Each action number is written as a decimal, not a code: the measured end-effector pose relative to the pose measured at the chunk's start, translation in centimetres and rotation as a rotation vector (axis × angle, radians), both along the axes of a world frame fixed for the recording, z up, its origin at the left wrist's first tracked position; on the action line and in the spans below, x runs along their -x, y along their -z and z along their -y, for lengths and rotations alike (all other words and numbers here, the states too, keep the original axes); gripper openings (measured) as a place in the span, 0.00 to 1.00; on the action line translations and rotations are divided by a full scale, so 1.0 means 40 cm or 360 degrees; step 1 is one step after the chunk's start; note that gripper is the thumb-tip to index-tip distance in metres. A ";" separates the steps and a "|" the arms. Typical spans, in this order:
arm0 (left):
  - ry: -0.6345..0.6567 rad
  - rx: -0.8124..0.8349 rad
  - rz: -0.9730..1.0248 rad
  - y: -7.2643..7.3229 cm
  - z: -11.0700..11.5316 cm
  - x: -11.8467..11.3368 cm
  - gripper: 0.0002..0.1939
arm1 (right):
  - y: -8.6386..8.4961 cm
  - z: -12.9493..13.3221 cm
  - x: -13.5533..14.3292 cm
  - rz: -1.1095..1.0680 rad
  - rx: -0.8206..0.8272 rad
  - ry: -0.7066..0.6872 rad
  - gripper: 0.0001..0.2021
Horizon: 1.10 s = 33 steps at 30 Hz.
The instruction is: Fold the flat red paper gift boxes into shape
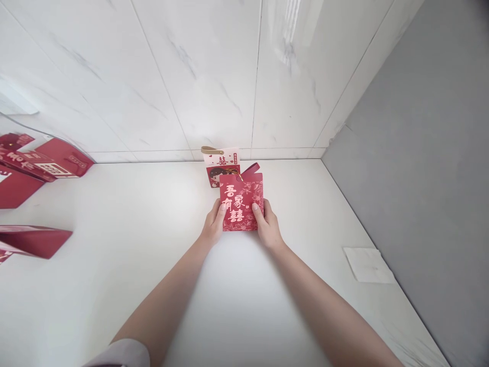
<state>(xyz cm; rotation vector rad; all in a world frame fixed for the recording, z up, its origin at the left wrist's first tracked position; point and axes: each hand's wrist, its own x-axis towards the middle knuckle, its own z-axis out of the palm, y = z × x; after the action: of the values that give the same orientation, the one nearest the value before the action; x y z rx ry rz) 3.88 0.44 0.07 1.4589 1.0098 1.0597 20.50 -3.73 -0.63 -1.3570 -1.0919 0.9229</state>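
Between my two hands I hold a red gift box (240,206) with pale Chinese characters, a flower print and a dark red strap at its top. My left hand (214,222) is closed on its left side, thumb on the front. On the right side, my right hand (268,223) grips it the same way. Right behind it stands a second gift box (222,159), pink above and red below, with a cartoon face and a tan strap. Its lower right part is hidden by the held box.
Several red boxes and bags (64,155) stand at the far left against the wall. Nearer, a red folded carton (46,242) lies at the left edge. A white paper sheet (369,265) rests at the right edge of the white table (153,214). Marbled wall tiles (214,76) rise behind.
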 end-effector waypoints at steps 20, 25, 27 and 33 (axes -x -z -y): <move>0.0030 0.0040 0.0054 0.004 -0.003 0.001 0.26 | 0.005 0.000 0.001 0.0006 -0.0001 0.0008 0.22; 0.0017 0.0048 0.0057 0.004 -0.002 0.000 0.27 | 0.006 -0.001 0.001 0.0012 -0.0003 0.0018 0.22; 0.0013 0.0052 0.0051 0.004 -0.002 0.000 0.28 | 0.006 -0.001 0.001 0.0008 -0.0003 0.0015 0.22; 0.0001 0.0030 0.0005 0.003 -0.003 0.001 0.27 | 0.004 -0.001 0.000 -0.0002 0.0005 0.0007 0.22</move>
<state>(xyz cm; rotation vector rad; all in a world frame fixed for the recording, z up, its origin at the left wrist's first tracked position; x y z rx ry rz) 3.85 0.54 -0.05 1.4416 1.0150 1.0489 20.51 -3.70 -0.79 -1.3608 -1.0865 0.9228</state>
